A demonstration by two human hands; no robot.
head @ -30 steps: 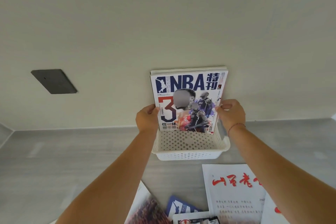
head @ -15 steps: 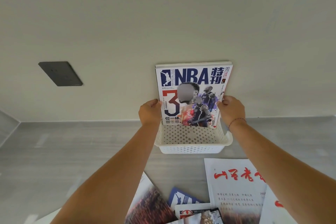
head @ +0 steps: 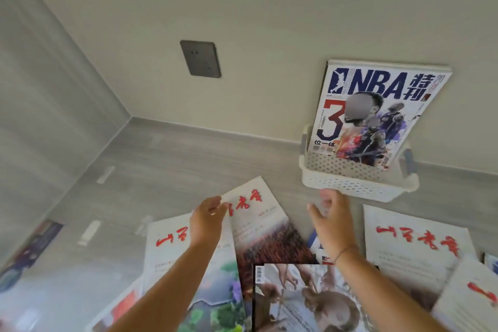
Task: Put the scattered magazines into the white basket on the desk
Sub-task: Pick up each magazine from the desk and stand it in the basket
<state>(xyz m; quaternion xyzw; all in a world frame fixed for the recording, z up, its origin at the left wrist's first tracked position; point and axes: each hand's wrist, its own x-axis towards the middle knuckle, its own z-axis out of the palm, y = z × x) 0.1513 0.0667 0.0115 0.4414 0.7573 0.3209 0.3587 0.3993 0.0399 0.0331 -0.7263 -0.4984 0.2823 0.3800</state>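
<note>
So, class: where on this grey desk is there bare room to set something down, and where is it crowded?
Free: the grey desk between the left side wall, the back wall and the white perforated basket. Crowded: the near edge, where overlapping red-titled magazines lie under both open hands, left and right.

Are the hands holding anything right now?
Nothing: left hand and right hand hover open over the desk; NBA magazine stands in the white basket.

Perforated white plastic basket point(head: 347, 178), glossy paper magazine point(head: 377, 113)
</note>
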